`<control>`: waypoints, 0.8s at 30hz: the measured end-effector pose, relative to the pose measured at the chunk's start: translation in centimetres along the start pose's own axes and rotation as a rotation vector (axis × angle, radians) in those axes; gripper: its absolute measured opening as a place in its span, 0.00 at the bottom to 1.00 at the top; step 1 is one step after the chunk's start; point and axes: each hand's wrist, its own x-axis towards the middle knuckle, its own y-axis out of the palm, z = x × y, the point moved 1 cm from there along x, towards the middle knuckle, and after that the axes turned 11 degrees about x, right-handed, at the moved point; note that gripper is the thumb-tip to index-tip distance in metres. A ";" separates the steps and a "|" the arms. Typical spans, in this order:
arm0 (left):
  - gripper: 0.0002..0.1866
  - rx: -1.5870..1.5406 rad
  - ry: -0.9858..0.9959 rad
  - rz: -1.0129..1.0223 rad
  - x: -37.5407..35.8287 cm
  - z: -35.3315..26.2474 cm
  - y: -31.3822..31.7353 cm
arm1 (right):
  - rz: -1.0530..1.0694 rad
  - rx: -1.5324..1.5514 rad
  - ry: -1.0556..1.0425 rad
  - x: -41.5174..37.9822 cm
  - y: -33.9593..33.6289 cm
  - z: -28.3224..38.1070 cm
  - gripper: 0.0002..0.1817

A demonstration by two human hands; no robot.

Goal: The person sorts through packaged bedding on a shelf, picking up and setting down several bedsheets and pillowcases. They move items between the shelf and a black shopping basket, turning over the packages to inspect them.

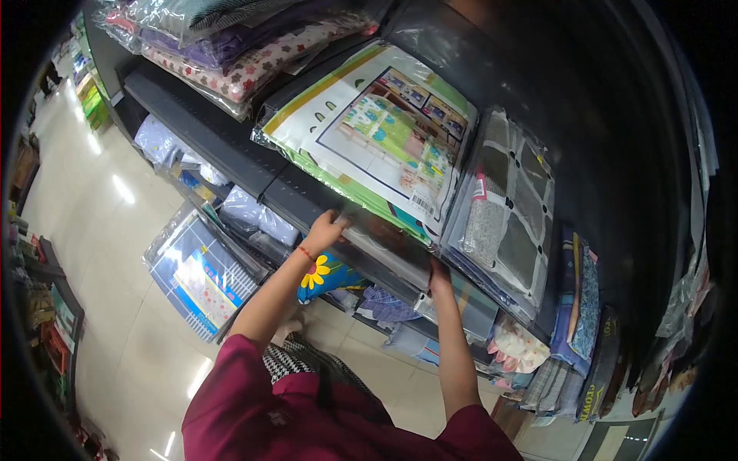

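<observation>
My left hand [328, 228] is closed on the near left end of a clear plastic-wrapped packet [388, 257] at the shelf's front edge. At the packet's other end, my right hand [439, 278] is closed too, its fingers partly in shadow. The packet is blurred, and its contents cannot be made out. Just beyond both hands lies a stack of packaged bedding [377, 146] with a printed picture and a barcode on top. To the right of that stack is a grey patterned packaged textile [511, 207], also in clear plastic.
Folded floral fabric packs [223, 73] fill the upper left of the dark metal shelf [207, 138]. Below hang or lie a blue checked pack [204, 273] and a blue cushion with a yellow flower [319, 276]. A tiled aisle floor [108, 253] runs along the left.
</observation>
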 end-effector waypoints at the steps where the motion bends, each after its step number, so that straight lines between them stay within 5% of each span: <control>1: 0.26 -0.078 -0.015 0.014 -1.2 -0.5 -0.9 | 0.095 -0.281 -0.117 -2.1 -1.8 1.7 0.34; 3: 0.24 -0.156 -0.105 -0.027 -6.0 -2.6 -2.9 | 0.234 -0.117 -0.187 -6.5 -2.6 6.0 0.33; 5: 0.19 -0.283 -0.104 -0.019 -9.5 -1.4 -3.7 | 0.297 0.769 -0.036 -10.2 -1.6 9.6 0.32; 9: 0.14 -0.509 -0.134 -0.039 -16.8 -0.1 -6.4 | 0.086 -0.052 -0.584 -13.9 1.3 17.3 0.34; 12: 0.20 -0.600 -0.159 -0.118 -21.3 1.8 -9.0 | 0.049 -0.391 -0.938 -16.0 2.8 22.3 0.19; 13: 0.23 -0.653 -0.169 -0.150 -22.9 1.6 -10.0 | 0.219 -0.205 -1.000 -15.6 3.7 23.0 0.16; 14: 0.27 -0.431 -0.159 -0.282 -24.4 0.8 -11.2 | 0.327 -0.032 -0.862 -16.4 4.8 23.4 0.17; 16: 0.26 -0.473 -0.007 -0.271 -25.6 2.9 -14.5 | 0.536 0.294 -0.559 -18.5 7.2 24.4 0.18; 17: 0.25 -0.477 0.013 -0.392 -26.4 3.7 -15.5 | 0.436 0.334 -0.468 -19.2 8.5 24.2 0.22; 20: 0.23 -0.258 -0.043 -0.677 -28.5 3.5 -17.7 | 0.586 0.710 -0.396 -20.2 12.5 26.3 0.19; 24: 0.26 -0.221 0.025 -0.598 -32.4 3.3 -20.5 | 0.645 0.843 -0.140 -23.7 16.5 30.3 0.17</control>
